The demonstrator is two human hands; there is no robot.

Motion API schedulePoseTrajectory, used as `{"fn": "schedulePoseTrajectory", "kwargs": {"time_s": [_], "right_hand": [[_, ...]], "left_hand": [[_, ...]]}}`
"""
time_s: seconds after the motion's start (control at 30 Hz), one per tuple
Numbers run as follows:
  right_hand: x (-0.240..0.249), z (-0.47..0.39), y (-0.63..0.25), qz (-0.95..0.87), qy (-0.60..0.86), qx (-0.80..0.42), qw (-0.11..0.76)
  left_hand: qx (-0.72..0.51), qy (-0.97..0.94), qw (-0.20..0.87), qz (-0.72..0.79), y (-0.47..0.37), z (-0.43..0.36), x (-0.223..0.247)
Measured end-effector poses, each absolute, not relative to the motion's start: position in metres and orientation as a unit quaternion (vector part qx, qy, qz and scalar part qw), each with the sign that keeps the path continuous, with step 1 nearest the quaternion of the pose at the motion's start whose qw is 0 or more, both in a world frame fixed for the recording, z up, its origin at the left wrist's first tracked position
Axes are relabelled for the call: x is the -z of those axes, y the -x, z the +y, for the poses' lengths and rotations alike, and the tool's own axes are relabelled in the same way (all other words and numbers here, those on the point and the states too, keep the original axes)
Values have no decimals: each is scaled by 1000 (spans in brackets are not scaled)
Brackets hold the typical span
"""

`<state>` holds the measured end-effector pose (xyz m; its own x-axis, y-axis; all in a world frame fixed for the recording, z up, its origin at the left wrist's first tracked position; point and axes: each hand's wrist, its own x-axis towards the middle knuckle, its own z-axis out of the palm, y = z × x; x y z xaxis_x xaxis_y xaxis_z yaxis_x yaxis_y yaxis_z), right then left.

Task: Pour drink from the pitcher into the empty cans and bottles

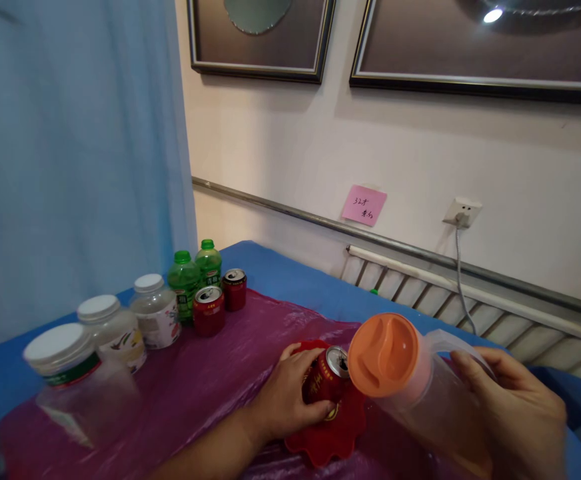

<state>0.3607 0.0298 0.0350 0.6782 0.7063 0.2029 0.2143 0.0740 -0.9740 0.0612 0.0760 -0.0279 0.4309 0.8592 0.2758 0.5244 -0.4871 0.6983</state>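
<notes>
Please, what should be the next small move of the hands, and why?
Probably, steady the red metal can with the left hand and check alignment before tilting the translucent plastic pitcher further: it leans, its round orange lid is close beside the can's top, and no stream shows between them.

Blue cover [280, 270], purple sheet [250, 343] atop; jars [155, 317], bottles [184, 283], cans [209, 315], red mat [320, 443].

3 jars [160, 313], 3 cans [209, 317], 2 btls [184, 280], 1 jug [384, 355]
</notes>
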Motion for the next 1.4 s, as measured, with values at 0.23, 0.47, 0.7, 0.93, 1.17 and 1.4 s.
{"fn": "schedulePoseTrajectory", "kwargs": {"time_s": [0.23,0.47,0.7,0.93,1.17,1.4], "right_hand": [[-41,28,-356,-345,649,-201,648],[-43,28,-356,-335,656,-213,642],[-38,27,-360,-367,662,-179,629],[-29,29,-365,-384,647,-150,641],[-31,28,-366,-395,650,-155,631],[-25,29,-366,-367,649,-175,643]], "left_hand": [[-317,-806,266,422,-61,76,25],[-319,-804,258,429,-62,75,24],[-318,-800,262,436,-62,74,26],[-312,-803,259,437,-62,75,25],[-315,-806,255,432,-61,74,26],[-315,-806,257,430,-62,74,25]]}}
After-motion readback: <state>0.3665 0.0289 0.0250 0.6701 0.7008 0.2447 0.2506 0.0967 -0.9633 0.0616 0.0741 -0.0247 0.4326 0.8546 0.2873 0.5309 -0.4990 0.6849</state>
